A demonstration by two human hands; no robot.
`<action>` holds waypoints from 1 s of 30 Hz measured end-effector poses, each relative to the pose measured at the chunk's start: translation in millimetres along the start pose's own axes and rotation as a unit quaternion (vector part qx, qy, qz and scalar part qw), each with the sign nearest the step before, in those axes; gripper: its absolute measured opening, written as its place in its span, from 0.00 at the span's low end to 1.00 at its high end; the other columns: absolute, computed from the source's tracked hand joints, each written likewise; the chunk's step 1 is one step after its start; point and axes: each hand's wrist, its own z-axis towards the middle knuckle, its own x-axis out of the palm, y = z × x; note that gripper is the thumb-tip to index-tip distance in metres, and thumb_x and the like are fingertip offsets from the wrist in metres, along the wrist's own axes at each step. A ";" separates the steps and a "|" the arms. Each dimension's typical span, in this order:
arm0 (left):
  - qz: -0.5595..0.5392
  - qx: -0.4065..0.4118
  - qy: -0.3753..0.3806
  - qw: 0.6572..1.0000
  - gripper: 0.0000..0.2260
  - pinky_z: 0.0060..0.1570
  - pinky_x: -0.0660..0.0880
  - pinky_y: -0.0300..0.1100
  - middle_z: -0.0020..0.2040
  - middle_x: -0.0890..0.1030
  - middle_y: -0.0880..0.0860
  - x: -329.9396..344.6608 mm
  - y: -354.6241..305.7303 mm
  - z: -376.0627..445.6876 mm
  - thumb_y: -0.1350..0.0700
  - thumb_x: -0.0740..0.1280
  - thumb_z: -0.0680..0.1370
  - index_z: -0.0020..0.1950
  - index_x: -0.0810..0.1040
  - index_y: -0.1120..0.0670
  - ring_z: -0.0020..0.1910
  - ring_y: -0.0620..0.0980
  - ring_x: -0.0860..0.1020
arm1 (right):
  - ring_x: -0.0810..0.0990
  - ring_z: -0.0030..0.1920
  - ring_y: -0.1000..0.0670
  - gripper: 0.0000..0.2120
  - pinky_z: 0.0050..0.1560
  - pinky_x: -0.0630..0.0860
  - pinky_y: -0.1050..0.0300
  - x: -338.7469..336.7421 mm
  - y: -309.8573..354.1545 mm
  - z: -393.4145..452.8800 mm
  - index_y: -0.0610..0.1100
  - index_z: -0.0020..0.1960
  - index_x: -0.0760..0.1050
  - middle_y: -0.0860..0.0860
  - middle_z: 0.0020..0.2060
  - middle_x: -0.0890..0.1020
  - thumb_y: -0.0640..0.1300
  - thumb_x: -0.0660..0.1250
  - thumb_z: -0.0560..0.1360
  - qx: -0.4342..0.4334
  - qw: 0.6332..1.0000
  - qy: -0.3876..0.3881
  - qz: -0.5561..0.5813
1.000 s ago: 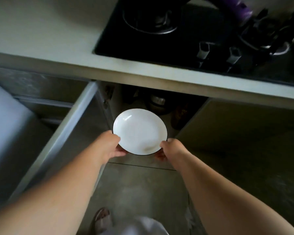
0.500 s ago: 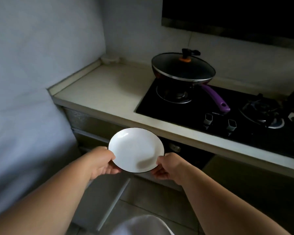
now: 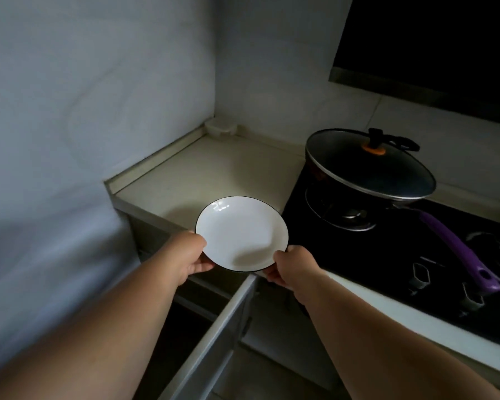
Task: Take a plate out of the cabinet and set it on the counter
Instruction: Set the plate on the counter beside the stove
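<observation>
Item: round white ceramic plate with thin black rim [image 3: 242, 232], out of the cabinet, held level over the pale stone counter [image 3: 214, 174] edge.
Your left hand [image 3: 189, 255] pinches its 8 o'clock rim; right hand [image 3: 290, 265], 4 o'clock.
Outstanding: setting down (cabinet door [image 3: 211, 342] open).

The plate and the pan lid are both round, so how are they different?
The plate is white with a thin dark rim; the pan lid is dark with a metal rim. The plate is bare on top; the lid has a knob. The left hand and right hand hold the plate; the lid sits on its pan. Both are round.
</observation>
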 end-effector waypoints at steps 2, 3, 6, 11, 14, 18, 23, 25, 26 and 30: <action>0.003 0.013 -0.001 1.000 0.15 0.33 0.75 0.43 0.50 0.78 0.54 1.5 -12.9 24.4 0.64 0.55 0.78 0.60 0.74 0.55 0.45 0.52 0.78 | 0.78 0.30 0.51 0.12 0.22 0.73 0.65 9.9 11.5 22.6 0.38 0.58 0.71 0.42 0.40 0.83 0.36 0.55 0.77 -0.001 1.000 -0.011 0.010; 0.005 0.022 -0.002 1.000 0.16 0.34 0.76 0.43 0.54 0.77 0.55 2.1 -18.6 37.9 0.65 0.56 0.78 0.63 0.73 0.54 0.48 0.53 0.77 | 0.78 0.30 0.51 0.11 0.25 0.74 0.63 14.7 17.4 34.7 0.39 0.57 0.71 0.44 0.37 0.82 0.36 0.55 0.77 -0.002 1.000 -0.016 0.005; 0.002 0.042 -0.003 0.999 0.21 0.37 0.77 0.45 0.61 0.76 0.56 2.1 -32.0 75.4 0.65 0.58 0.78 0.71 0.68 0.54 0.53 0.56 0.77 | 0.78 0.29 0.51 0.07 0.33 0.75 0.60 25.2 34.0 67.4 0.40 0.48 0.71 0.46 0.30 0.80 0.35 0.54 0.77 0.011 1.000 -0.027 0.008; 0.001 0.046 0.008 0.999 0.23 0.37 0.77 0.46 0.60 0.75 0.55 1.2 -40.2 120.2 0.66 0.56 0.78 0.72 0.67 0.53 0.52 0.56 0.76 | 0.76 0.29 0.52 0.10 0.28 0.72 0.63 38.4 50.7 102.4 0.39 0.41 0.67 0.46 0.31 0.78 0.33 0.52 0.78 0.060 0.998 -0.018 0.030; 0.000 0.035 0.016 0.999 0.23 0.44 0.77 0.50 0.57 0.75 0.55 -1.4 -39.8 139.5 0.66 0.56 0.77 0.72 0.67 0.53 0.49 0.56 0.77 | 0.76 0.28 0.50 0.11 0.31 0.71 0.59 48.2 48.8 121.3 0.40 0.38 0.69 0.46 0.29 0.79 0.33 0.53 0.76 0.058 0.998 -0.029 0.015; -0.007 0.030 0.013 0.999 0.24 0.45 0.78 0.49 0.63 0.74 0.57 -3.7 -39.4 155.0 0.66 0.57 0.77 0.72 0.66 0.51 0.50 0.57 0.77 | 0.78 0.35 0.43 0.11 0.37 0.73 0.53 57.8 45.1 132.1 0.44 0.37 0.71 0.41 0.36 0.83 0.34 0.54 0.73 0.041 0.999 -0.036 0.003; -0.015 0.024 0.002 1.000 0.25 0.41 0.78 0.47 0.70 0.72 0.57 -3.7 -35.8 165.8 0.64 0.59 0.78 0.74 0.65 0.51 0.59 0.58 0.77 | 0.74 0.30 0.47 0.11 0.28 0.68 0.57 60.1 47.0 137.6 0.41 0.50 0.74 0.41 0.38 0.81 0.35 0.55 0.74 0.042 0.998 -0.030 0.026; -0.025 0.017 -0.005 1.000 0.25 0.41 0.78 0.47 0.69 0.72 0.57 -3.6 -33.6 164.4 0.63 0.59 0.78 0.75 0.63 0.53 0.53 0.57 0.79 | 0.76 0.30 0.46 0.17 0.30 0.71 0.56 59.9 41.4 138.2 0.40 0.62 0.72 0.40 0.40 0.83 0.40 0.57 0.75 0.042 0.998 -0.020 0.041; -0.024 0.016 -0.011 1.000 0.25 0.42 0.78 0.47 0.67 0.73 0.58 -3.9 -33.2 161.2 0.62 0.59 0.78 0.75 0.63 0.54 0.47 0.56 0.80 | 0.76 0.29 0.47 0.20 0.29 0.72 0.56 57.4 38.1 136.0 0.41 0.67 0.69 0.42 0.37 0.82 0.42 0.58 0.76 0.044 0.998 -0.017 0.045; 0.029 0.039 -0.061 0.997 0.20 0.38 0.78 0.45 0.57 0.75 0.57 -9.9 -28.7 138.0 0.59 0.60 0.78 0.71 0.67 0.56 0.39 0.53 0.79 | 0.75 0.28 0.50 0.15 0.27 0.73 0.61 33.2 30.7 105.8 0.39 0.64 0.70 0.45 0.34 0.79 0.40 0.59 0.78 0.042 0.997 0.002 0.066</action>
